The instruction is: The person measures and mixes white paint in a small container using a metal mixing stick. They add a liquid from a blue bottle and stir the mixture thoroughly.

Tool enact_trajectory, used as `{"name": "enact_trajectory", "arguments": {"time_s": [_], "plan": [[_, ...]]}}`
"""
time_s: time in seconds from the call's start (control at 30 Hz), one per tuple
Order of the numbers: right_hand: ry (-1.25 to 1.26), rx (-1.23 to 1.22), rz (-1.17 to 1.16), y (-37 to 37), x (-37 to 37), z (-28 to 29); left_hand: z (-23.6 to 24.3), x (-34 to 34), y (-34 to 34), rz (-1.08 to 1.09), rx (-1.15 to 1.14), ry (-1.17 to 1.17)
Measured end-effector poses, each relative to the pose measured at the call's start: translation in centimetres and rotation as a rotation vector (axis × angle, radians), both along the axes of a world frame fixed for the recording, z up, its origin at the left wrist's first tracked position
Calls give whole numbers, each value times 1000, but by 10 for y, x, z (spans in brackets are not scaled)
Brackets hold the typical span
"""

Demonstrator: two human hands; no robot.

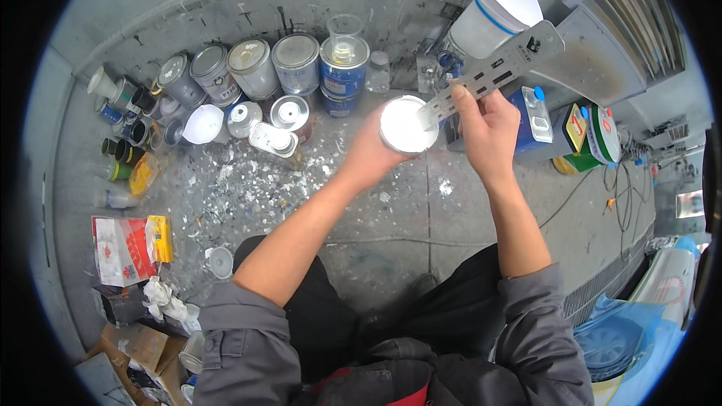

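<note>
cup [397,149] with white stuff [404,124] in it is held up over the floor [466,214], past the legs [323,323] and nearer the far edge by the wall [226,11]. the left hand [368,147] has its fingers curled around the cup's side and grips it. the right hand [489,131] pinches a long metal strip [492,68], thumb on top and fingers bent under.

cans [252,68] stand in a row along the far edge of the floor, left of the cup. a white bucket [481,28] is at the far right corner, behind the strip's high end; i cannot tell if they touch. a blue tin [532,116] stands just right of the right hand. small pots and a yellow box [159,238] line the left edge. the room to move is over the spotty middle of the floor, between the cans and the legs.

the cup's round mouth faces up. the strip is long and flat, and it slants: one end points down left to the white stuff, the other up right to the bucket. how deep the low end goes, i cannot tell.
</note>
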State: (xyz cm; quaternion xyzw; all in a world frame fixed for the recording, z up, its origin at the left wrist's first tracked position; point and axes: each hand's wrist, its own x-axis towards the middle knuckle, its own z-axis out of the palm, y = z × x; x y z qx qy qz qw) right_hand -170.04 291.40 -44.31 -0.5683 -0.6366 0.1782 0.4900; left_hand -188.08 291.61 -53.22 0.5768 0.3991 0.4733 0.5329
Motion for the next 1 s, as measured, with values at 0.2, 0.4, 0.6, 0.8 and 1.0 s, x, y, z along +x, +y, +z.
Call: {"name": "enact_trajectory", "arguments": {"time_s": [0.2,0.4,0.6,0.8,1.0], "plan": [[72,45,131,-12,-20,1,-3,-2,1,6,-69,-24],[14,90,136,-2,-10,37,-2,-5,-4,24,-13,57],[-42,12,79,-10,-9,7,-6,-2,0,11,-38,23],[70,37,141,-19,-27,9,-6,-3,-1,33,-41,3],[11,88,83,-2,-10,31,-4,-5,-5,21,-3,44]]}}
